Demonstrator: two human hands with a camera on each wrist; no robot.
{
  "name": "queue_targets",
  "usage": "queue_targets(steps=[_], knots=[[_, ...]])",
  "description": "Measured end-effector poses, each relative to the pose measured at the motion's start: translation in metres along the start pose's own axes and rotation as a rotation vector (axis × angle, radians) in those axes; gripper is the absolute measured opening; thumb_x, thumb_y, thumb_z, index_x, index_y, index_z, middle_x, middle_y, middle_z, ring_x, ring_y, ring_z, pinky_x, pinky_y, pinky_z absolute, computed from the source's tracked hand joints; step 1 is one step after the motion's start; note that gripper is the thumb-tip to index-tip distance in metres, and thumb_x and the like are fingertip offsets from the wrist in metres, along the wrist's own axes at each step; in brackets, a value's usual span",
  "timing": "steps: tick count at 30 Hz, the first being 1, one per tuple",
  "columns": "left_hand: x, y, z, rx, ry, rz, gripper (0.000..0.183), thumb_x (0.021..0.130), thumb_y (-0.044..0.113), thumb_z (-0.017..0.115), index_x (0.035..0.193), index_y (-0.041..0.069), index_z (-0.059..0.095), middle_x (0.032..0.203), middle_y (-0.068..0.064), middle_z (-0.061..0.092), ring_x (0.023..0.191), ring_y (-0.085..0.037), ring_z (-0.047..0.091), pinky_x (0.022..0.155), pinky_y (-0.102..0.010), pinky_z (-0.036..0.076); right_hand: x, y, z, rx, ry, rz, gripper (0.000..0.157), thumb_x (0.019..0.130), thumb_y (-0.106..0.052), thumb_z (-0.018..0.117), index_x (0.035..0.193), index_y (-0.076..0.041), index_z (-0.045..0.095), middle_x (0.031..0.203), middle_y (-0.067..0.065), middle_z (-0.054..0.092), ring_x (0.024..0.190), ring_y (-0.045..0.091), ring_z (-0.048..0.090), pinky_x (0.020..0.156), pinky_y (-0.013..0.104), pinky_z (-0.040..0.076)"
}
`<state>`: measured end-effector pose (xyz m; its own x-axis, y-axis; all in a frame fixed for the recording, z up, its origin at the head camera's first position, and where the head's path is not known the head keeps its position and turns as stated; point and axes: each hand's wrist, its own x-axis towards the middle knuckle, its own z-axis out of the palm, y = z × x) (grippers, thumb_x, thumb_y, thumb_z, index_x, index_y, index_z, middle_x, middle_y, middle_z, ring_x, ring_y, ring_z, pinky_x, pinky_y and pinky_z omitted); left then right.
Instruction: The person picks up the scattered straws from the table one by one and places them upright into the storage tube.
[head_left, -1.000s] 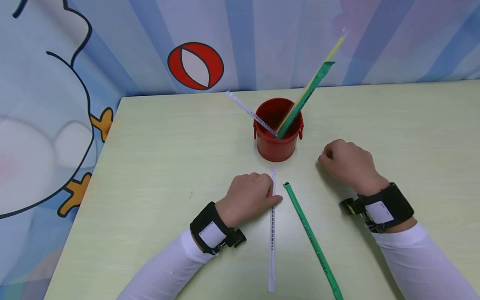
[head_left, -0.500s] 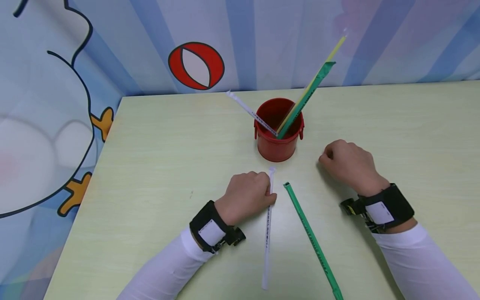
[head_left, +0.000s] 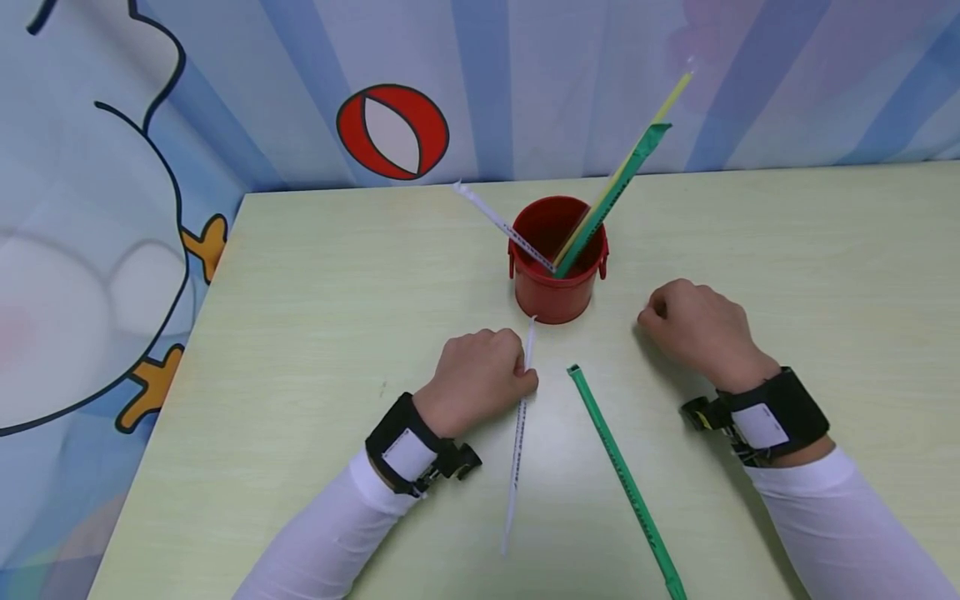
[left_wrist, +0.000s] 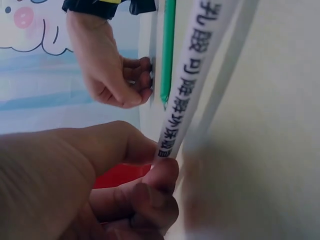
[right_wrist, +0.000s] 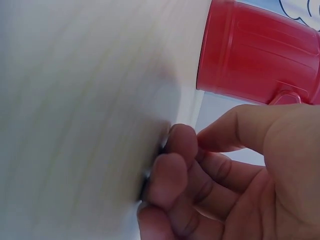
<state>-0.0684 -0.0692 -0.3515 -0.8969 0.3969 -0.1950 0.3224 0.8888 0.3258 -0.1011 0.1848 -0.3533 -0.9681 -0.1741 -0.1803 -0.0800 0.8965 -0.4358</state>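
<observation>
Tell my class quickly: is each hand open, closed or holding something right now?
Left hand: closed, pinching the slim white wrapped straw with black lettering.
Right hand: open, loosely curled, holding nothing.

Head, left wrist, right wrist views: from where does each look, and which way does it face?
Head: worn on the head, facing forward and down at the table and red bucket; left hand, right hand and sleeves show.
Left wrist: worn there, facing the left hand pinching a white straw; the right hand shows beyond.
Right wrist: worn there, facing the right hand's curled fingers, red bucket beyond.
Head and left wrist share the white straw.
</observation>
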Motion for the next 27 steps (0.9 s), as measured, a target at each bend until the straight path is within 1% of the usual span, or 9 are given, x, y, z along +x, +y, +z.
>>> queue_targets(steps=[4, 6, 9, 11, 15, 19, 22, 27], knots=[[0.000, -0.005, -0.006, -0.014, 0.019, -0.021, 0.035, 0.082, 0.027, 0.056, 0.049, 0.017, 0.047, 0.047, 0.008, 0.027, 0.048, -0.010, 0.036, 0.042, -0.028, 0.024, 0.000, 0.000, 0.000, 0.002, -0.001, 0.001, 0.024, 0.087, -0.016, 0.048, 0.073, -0.005, 0.064, 0.057, 0.003, 0.044, 0.054, 0.020, 0.043, 0.045, 0.033, 0.031], [0.001, -0.009, -0.009, -0.019, 0.028, -0.037, 0.036, 0.081, 0.027, 0.056, 0.048, 0.017, 0.047, 0.047, 0.008, 0.027, 0.049, -0.010, 0.036, 0.043, -0.028, 0.024, 0.000, 0.001, 0.001, 0.002, 0.002, 0.000, 0.024, 0.087, -0.016, 0.048, 0.073, -0.006, 0.063, 0.057, 0.003, 0.044, 0.054, 0.019, 0.043, 0.045, 0.033, 0.030], [0.000, -0.013, -0.014, -0.034, 0.039, -0.062, 0.035, 0.081, 0.027, 0.056, 0.049, 0.017, 0.049, 0.046, 0.008, 0.030, 0.050, -0.010, 0.039, 0.044, -0.028, 0.027, 0.000, 0.001, 0.001, 0.003, 0.007, -0.002, 0.024, 0.087, -0.016, 0.048, 0.071, -0.006, 0.063, 0.056, 0.002, 0.042, 0.054, 0.019, 0.042, 0.045, 0.033, 0.030], [0.001, -0.016, -0.017, -0.046, 0.044, -0.079, 0.034, 0.082, 0.027, 0.057, 0.050, 0.017, 0.052, 0.047, 0.007, 0.035, 0.051, -0.012, 0.043, 0.045, -0.029, 0.029, 0.000, 0.001, 0.001, 0.004, 0.010, -0.004, 0.024, 0.087, -0.016, 0.048, 0.070, -0.006, 0.062, 0.055, 0.002, 0.042, 0.053, 0.019, 0.042, 0.045, 0.032, 0.029], [0.001, -0.023, -0.021, -0.063, 0.057, -0.101, 0.033, 0.083, 0.027, 0.056, 0.052, 0.017, 0.054, 0.048, 0.005, 0.039, 0.053, -0.013, 0.045, 0.046, -0.029, 0.032, 0.000, 0.001, 0.000, 0.004, 0.006, 0.000, 0.024, 0.087, -0.016, 0.048, 0.072, -0.005, 0.063, 0.056, 0.003, 0.043, 0.054, 0.020, 0.043, 0.045, 0.033, 0.030], [0.002, -0.028, -0.024, -0.079, 0.083, -0.112, 0.033, 0.083, 0.026, 0.056, 0.051, 0.016, 0.053, 0.048, 0.005, 0.038, 0.052, -0.013, 0.045, 0.046, -0.029, 0.031, 0.000, 0.001, -0.001, 0.006, 0.001, 0.003, 0.024, 0.087, -0.016, 0.047, 0.075, -0.005, 0.065, 0.056, 0.003, 0.045, 0.054, 0.020, 0.043, 0.045, 0.033, 0.031], [0.002, -0.031, -0.028, -0.097, 0.101, -0.123, 0.033, 0.084, 0.025, 0.055, 0.052, 0.016, 0.054, 0.048, 0.005, 0.039, 0.050, -0.013, 0.045, 0.045, -0.028, 0.030, 0.000, 0.001, -0.001, 0.009, 0.003, 0.001, 0.024, 0.087, -0.016, 0.047, 0.074, -0.005, 0.064, 0.056, 0.003, 0.044, 0.054, 0.020, 0.043, 0.045, 0.033, 0.031], [0.001, -0.036, -0.036, -0.118, 0.120, -0.133, 0.030, 0.084, 0.023, 0.055, 0.055, 0.016, 0.057, 0.049, 0.003, 0.044, 0.050, -0.014, 0.046, 0.044, -0.028, 0.031, 0.000, 0.001, 0.000, 0.012, 0.001, -0.005, 0.024, 0.087, -0.016, 0.047, 0.074, -0.005, 0.065, 0.056, 0.003, 0.044, 0.054, 0.020, 0.043, 0.045, 0.033, 0.031]])
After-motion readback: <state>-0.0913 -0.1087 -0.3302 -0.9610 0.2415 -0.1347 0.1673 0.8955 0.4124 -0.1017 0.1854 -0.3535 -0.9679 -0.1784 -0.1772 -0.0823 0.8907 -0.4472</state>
